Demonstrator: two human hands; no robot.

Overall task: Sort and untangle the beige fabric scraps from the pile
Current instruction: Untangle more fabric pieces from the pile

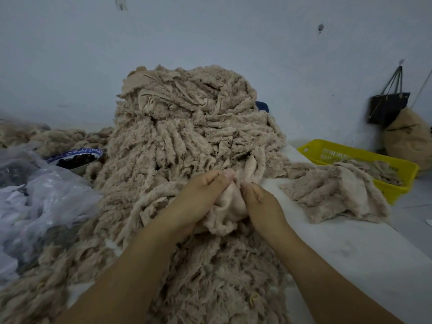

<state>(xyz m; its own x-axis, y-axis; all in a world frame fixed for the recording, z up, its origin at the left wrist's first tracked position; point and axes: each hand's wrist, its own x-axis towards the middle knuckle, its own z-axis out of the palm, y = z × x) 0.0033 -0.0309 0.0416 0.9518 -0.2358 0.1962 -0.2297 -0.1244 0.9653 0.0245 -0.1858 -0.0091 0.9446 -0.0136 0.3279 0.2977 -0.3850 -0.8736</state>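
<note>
- Left hand (201,195): raised over the near slope of the pile, fingers curled, thumb and fingertips pinching the upper edge of a beige scrap.
- Right hand (262,205): just beside the left hand, fingers curled, gripping the same scrap from its other side.
- Beige scrap (230,208): smooth-backed, bunched in folds between the two hands and touching both. A loose flap stands up just beyond the fingertips, and the lower edge rests on the fleecy material beneath.
- Pile (187,127): a tall mound of tangled beige fleecy strips, rising directly beyond both hands and spreading under the forearms towards the person.
- Smaller heap (334,195): a few flattened beige pieces lying to the right of the right hand, apart from it, on the table.
- Table (350,258): pale surface, bare to the right of the right forearm.
- Yellow basket (395,191): slotted plastic, beyond the smaller heap, far right of the right hand. More beige scraps lie inside.
- Patterned bowl (84,151): blue and white rim with dark contents I cannot identify, to the left of and beyond the left hand, against the foot of the pile.
- Clear plastic bags (46,197): crumpled, well to the left of the left hand.
- Dark bag (388,108): hangs by its straps on the wall, far beyond the right hand.
- Brown sack (406,139): stands below the dark bag, touching it.
- Blue object (262,106): only a corner shows behind the pile's right shoulder. I cannot tell what it is.
</note>
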